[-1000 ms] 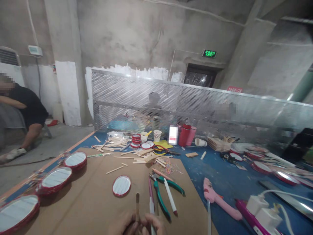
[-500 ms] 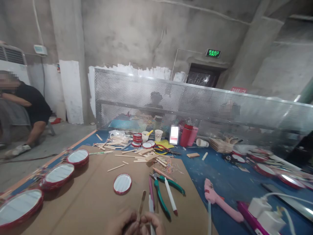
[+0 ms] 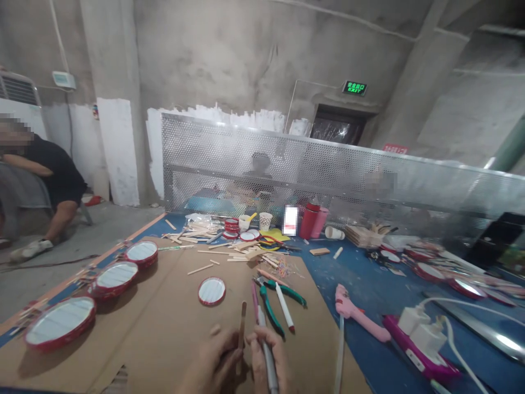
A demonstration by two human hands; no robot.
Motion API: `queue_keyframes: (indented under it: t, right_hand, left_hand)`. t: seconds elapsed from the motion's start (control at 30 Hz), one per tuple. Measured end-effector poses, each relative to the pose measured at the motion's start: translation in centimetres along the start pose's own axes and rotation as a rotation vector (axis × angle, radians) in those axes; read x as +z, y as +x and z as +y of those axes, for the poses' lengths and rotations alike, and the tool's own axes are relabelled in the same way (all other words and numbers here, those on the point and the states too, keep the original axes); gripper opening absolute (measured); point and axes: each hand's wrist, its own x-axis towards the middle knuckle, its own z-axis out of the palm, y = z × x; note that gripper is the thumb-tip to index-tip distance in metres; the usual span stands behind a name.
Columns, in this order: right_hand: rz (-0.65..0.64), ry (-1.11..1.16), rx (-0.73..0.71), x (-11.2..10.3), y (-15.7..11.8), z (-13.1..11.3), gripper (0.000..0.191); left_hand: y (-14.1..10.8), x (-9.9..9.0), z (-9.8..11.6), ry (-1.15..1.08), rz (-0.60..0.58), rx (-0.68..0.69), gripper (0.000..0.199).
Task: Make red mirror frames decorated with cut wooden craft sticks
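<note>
Both hands meet at the bottom centre of the frame: the left hand (image 3: 213, 366) is closed around the lower end of a wooden stick (image 3: 241, 328), and the right hand (image 3: 268, 364) grips a pen-like tool (image 3: 268, 358) just beside it. The stick rises from the left fingers with its long axis running up the frame, tilted slightly right; the tool lies almost parallel to it on the right, its tip close to the stick's lower part, so each hand is already on its own piece.

Beneath them a brown cardboard sheet (image 3: 164, 323) covers the near part of a blue table (image 3: 369, 290). Red-rimmed round mirrors (image 3: 111, 276) line the sheet's left edge, and a smaller mirror (image 3: 211, 290) sits just above the hands. Green-handled pliers (image 3: 270, 309) and a white pen (image 3: 284, 306) lie right of centre, with a pink glue gun (image 3: 356, 317) and a power strip (image 3: 422, 345) toward the lower right. Loose sticks (image 3: 213, 246) are scattered mid-frame. A perforated metal screen (image 3: 328, 175) crosses the middle before bare concrete walls; a seated person (image 3: 45, 180) occupies the left edge.
</note>
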Motion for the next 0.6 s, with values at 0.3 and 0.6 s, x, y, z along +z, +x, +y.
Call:
queue_keyframes:
  t: [0.3,0.6]
  right_hand:
    - [-0.123,0.188,0.014,-1.8,1.5,-1.6,0.042]
    - [-0.182,0.223,-0.007,-2.3,2.2,-1.9,0.038]
  left_hand:
    - [0.3,-0.5,1.9,0.125,0.012,0.049,0.025]
    - [0.4,-0.6,2.0,0.183,0.014,0.032,0.022]
